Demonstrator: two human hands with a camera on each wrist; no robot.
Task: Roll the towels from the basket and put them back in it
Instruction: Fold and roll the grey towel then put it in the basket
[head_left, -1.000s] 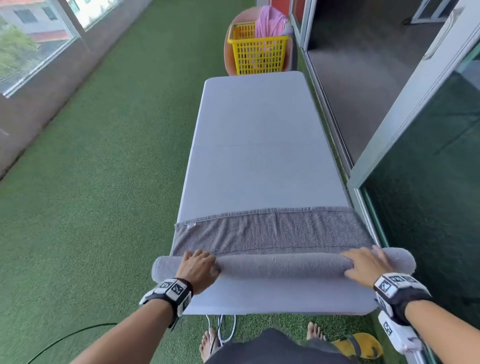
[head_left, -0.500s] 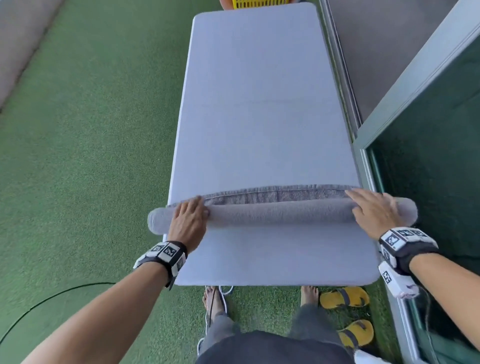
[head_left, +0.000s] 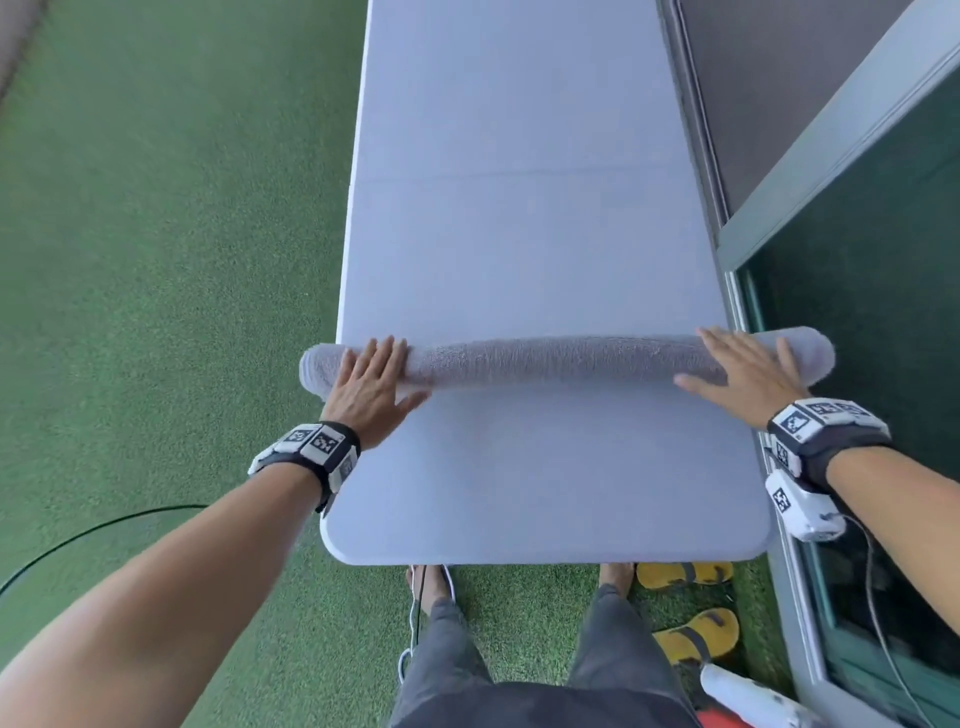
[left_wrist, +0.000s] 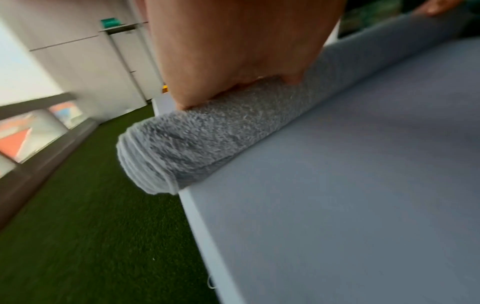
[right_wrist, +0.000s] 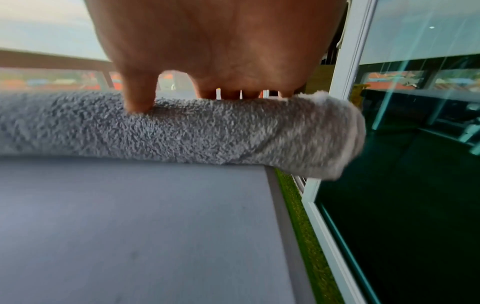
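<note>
A grey towel lies rolled into one long tube across the white table, both ends overhanging the table's sides. My left hand presses flat on the roll near its left end, fingers straight. My right hand presses flat near the right end. The left wrist view shows the palm on the towel roll, whose layered end sticks out past the table edge. In the right wrist view the thumb and fingertips rest on top of the roll. The basket is out of view.
Green artificial turf surrounds the table. A glass sliding door and its frame run close along the table's right side. Yellow sandals lie by my bare feet, and a black cable crosses the turf at left.
Both hands have pushed the roll forward along the table; the flat strip of towel ahead of it has been taken up. The camera tilted down, so the yellow basket left the view.
</note>
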